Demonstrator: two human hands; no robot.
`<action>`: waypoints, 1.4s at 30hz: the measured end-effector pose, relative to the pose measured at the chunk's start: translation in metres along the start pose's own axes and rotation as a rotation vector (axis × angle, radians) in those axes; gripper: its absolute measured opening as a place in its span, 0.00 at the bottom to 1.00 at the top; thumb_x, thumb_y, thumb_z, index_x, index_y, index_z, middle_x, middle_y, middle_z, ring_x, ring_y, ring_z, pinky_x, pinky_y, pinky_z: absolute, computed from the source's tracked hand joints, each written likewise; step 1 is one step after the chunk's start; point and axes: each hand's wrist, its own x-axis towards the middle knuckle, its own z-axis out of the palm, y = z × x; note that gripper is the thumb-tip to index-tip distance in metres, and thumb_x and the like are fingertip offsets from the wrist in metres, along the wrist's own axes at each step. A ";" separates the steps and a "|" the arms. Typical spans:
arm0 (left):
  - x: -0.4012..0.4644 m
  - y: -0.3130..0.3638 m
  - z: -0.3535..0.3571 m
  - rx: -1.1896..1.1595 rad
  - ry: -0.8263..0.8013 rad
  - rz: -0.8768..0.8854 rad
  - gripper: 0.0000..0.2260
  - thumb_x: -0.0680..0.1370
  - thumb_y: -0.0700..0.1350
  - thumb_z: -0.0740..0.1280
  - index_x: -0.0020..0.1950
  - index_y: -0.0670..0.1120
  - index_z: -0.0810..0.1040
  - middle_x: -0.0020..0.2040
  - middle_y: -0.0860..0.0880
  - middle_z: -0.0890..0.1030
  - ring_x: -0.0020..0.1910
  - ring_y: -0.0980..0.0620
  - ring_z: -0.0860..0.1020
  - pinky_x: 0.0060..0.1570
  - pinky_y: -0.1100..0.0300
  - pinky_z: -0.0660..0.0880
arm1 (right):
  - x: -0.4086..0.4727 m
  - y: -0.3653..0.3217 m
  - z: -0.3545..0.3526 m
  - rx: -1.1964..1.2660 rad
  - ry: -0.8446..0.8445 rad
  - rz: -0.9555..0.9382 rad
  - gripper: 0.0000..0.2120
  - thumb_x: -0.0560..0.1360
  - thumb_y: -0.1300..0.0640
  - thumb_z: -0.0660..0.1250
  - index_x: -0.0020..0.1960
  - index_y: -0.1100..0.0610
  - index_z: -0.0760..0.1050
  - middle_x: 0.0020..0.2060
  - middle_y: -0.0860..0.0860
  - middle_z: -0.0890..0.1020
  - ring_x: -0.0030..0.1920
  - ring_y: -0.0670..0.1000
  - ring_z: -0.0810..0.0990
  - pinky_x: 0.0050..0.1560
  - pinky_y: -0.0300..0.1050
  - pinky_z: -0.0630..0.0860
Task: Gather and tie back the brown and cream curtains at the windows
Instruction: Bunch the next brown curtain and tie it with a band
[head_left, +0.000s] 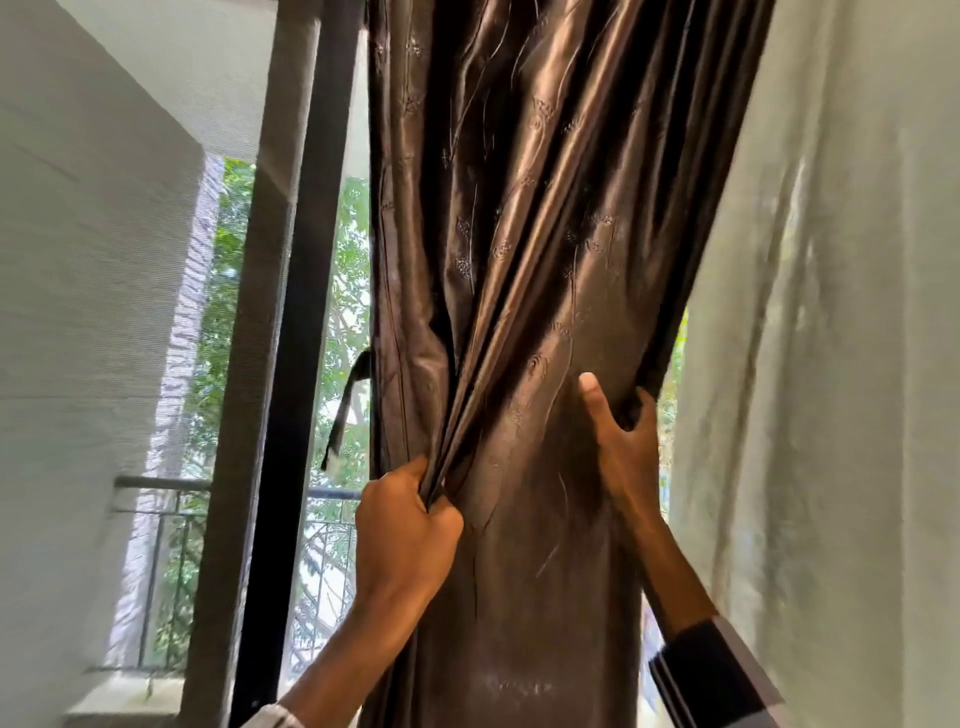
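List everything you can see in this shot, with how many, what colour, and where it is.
brown curtain: one, shiny dark brown, centre, bunched into folds
cream curtain: one, pale cream, right side, hanging loose
tie-back strap: one, dark, dangling at the brown curtain's left edge
window frame: one, black upright, left of the brown curtain
balcony railing: one, grey metal, outside, lower left
trees: green foliage, outside past the railing
wall: one, white, far left
left hand: one, grips gathered folds, lower centre
right hand: one, holds the brown curtain's right edge
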 end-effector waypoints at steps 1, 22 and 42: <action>0.000 0.000 0.000 -0.010 -0.011 -0.003 0.15 0.71 0.32 0.65 0.31 0.50 0.74 0.19 0.56 0.71 0.18 0.55 0.67 0.18 0.69 0.60 | -0.002 -0.001 0.002 0.088 -0.083 0.000 0.50 0.58 0.23 0.69 0.73 0.48 0.66 0.65 0.46 0.77 0.64 0.49 0.77 0.65 0.51 0.74; -0.025 -0.004 0.023 -0.028 -0.039 0.038 0.05 0.65 0.36 0.66 0.33 0.46 0.77 0.22 0.58 0.75 0.21 0.57 0.72 0.21 0.71 0.62 | -0.107 0.035 -0.004 -0.456 0.099 -0.663 0.01 0.71 0.64 0.73 0.41 0.61 0.83 0.23 0.49 0.79 0.36 0.39 0.76 0.31 0.13 0.54; -0.028 0.003 0.026 -0.069 0.082 -0.037 0.14 0.68 0.53 0.64 0.34 0.43 0.78 0.22 0.50 0.73 0.26 0.47 0.75 0.25 0.59 0.64 | -0.113 0.030 -0.023 -0.036 -0.291 -0.513 0.24 0.71 0.47 0.70 0.67 0.51 0.77 0.51 0.40 0.85 0.50 0.40 0.83 0.50 0.40 0.81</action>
